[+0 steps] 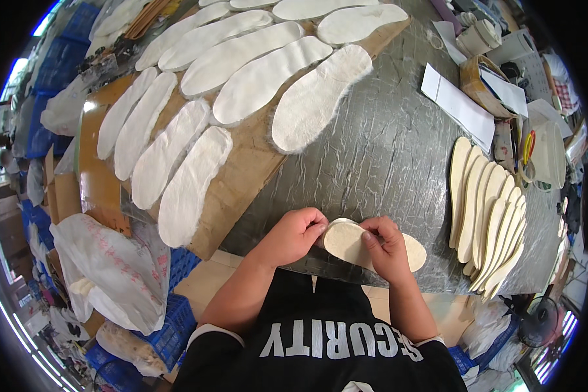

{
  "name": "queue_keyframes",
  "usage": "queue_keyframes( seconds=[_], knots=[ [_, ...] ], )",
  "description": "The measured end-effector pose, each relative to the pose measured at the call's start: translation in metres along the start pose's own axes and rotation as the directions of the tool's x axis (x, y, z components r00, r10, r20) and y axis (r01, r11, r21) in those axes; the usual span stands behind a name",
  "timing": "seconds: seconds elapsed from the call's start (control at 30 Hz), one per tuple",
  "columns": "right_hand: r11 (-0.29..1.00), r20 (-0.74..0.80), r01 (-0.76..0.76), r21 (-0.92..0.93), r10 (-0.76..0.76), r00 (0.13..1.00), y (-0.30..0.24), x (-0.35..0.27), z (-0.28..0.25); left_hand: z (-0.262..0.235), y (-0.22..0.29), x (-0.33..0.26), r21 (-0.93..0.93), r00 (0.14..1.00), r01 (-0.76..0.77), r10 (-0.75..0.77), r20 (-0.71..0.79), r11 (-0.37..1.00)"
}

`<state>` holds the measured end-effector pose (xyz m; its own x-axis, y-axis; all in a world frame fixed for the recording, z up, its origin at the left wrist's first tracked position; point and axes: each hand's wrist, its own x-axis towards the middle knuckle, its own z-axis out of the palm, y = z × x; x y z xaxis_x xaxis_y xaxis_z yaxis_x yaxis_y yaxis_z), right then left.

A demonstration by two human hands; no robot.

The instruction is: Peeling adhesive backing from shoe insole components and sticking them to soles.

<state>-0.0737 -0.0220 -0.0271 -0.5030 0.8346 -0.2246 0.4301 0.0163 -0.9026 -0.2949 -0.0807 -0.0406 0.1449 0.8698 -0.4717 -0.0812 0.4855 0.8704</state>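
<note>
Close to the table's near edge I hold a cream insole (347, 244) with both hands. A second pale layer shows just behind its left end. My left hand (300, 235) is closed in a pinch at that end. My right hand (387, 247) grips across the middle, thumb on top, and the insole's other end sticks out to its right. Up and to the left, several white fleecy insoles (312, 98) lie side by side in rows on brown cardboard (245, 176). A fanned stack of thin cream insoles (487, 215) rests on the table right of my hands.
The dark, creased tabletop (372, 163) spreads before me. At the far right are white paper sheets (457, 108), a cardboard box (483, 85), a clear plastic container (547, 153) and yellow-handled scissors (529, 147). On the left, a white plastic bag (114, 271) sits by blue crates (176, 326).
</note>
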Motion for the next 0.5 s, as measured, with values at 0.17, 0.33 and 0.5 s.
queue_keyframes(
  seconds=[0.17,0.33,0.5],
  knots=[
    [0.999,-0.019,-0.021,0.026,0.022,1.0,0.003,-0.001,0.0,0.001,0.006,-0.001,0.048,0.999,-0.029,0.028,0.017,0.998],
    [1.0,-0.019,0.006,-0.018,-0.006,1.0,0.001,0.0,0.001,0.002,0.001,-0.002,0.094,0.999,-0.054,0.054,0.003,0.994],
    [0.992,-0.03,0.046,-0.119,-0.05,0.998,0.0,0.001,0.002,0.006,0.013,-0.006,0.257,0.986,-0.143,0.159,-0.044,0.956]
  ],
)
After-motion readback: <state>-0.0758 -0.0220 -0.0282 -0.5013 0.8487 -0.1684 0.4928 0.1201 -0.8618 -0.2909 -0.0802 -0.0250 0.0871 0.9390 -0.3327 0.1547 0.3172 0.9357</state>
